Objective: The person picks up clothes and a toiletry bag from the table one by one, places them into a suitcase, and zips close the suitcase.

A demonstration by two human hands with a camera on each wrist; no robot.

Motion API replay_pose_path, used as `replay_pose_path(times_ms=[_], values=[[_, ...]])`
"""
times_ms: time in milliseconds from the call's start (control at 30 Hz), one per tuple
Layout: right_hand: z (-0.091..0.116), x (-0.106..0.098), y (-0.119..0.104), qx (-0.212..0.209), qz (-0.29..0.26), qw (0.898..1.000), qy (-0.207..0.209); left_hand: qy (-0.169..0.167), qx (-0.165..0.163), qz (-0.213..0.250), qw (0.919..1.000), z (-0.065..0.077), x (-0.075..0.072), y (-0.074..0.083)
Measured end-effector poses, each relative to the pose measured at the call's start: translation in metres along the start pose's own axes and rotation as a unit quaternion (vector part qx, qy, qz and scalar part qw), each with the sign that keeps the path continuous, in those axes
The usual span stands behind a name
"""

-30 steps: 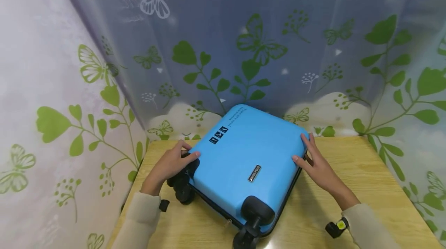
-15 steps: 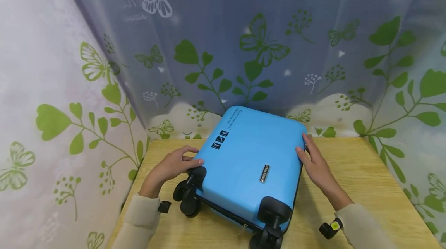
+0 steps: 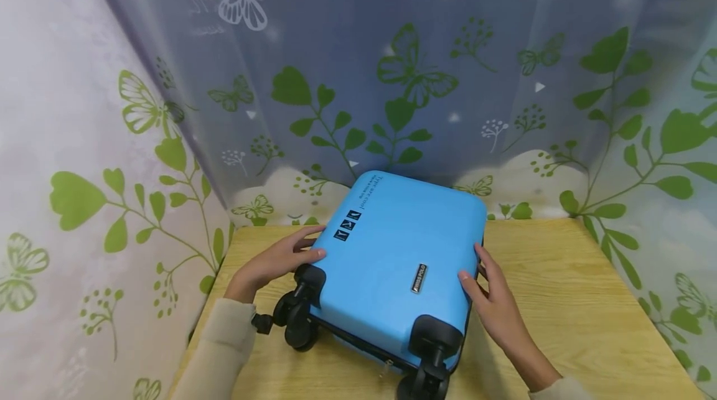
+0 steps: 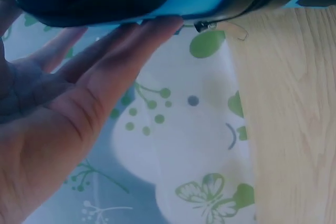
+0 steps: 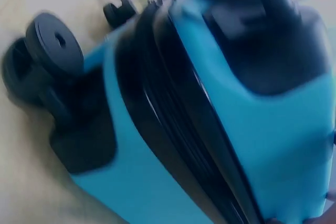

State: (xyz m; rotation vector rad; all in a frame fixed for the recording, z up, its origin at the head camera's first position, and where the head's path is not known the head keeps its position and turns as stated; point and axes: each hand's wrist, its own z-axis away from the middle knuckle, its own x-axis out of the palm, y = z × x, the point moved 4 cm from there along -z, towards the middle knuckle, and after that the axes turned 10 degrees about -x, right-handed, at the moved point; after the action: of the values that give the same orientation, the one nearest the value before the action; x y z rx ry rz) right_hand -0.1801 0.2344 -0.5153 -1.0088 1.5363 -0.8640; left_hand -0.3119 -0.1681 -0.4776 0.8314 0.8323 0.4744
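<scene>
A light blue hard-shell suitcase (image 3: 386, 232) lies flat on the wooden table, its black wheels towards the person. My left hand (image 3: 274, 263) is at its left side, just behind the left wheel (image 3: 299, 325). The thumb lies on the top face; in the left wrist view the hand's straight fingers (image 4: 126, 59) touch the suitcase from the side. My right hand (image 3: 495, 303) rests along the right edge, thumb on the top and extended fingers down the side. In the right wrist view the wheel end with its black seam (image 5: 163, 103) fills most of the picture.
The wooden table (image 3: 560, 288) ends at a patterned curtain (image 3: 347, 64) close behind the suitcase. More patterned cloth (image 3: 84, 139) stands on the left and right. A zipper pull (image 3: 386, 369) hangs at the front edge, between the wheels.
The suitcase has turned a little counterclockwise, its front wheel shifting right. My right hand has slid along the right edge towards the person. My left hand stays at the left side.
</scene>
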Motion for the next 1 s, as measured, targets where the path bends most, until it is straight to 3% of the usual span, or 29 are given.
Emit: replay_pose_path(times_ms=[233,400,633,1000], values=[[0.021,0.016,-0.013,0.032,0.014,0.999,-0.01,-0.013,-0.007,0.019,0.9997,-0.003,-0.005,-0.01],[0.022,0.019,-0.012,0.034,0.015,0.999,-0.024,-0.011,-0.003,0.03,0.9995,-0.001,-0.001,-0.009],[0.004,0.003,-0.003,-0.013,-0.009,0.999,-0.046,0.014,0.002,0.056,0.9983,0.007,0.015,-0.01],[-0.04,-0.03,0.019,-0.061,-0.024,0.989,-0.135,0.094,-0.018,0.098,0.9905,0.032,0.054,-0.001]])
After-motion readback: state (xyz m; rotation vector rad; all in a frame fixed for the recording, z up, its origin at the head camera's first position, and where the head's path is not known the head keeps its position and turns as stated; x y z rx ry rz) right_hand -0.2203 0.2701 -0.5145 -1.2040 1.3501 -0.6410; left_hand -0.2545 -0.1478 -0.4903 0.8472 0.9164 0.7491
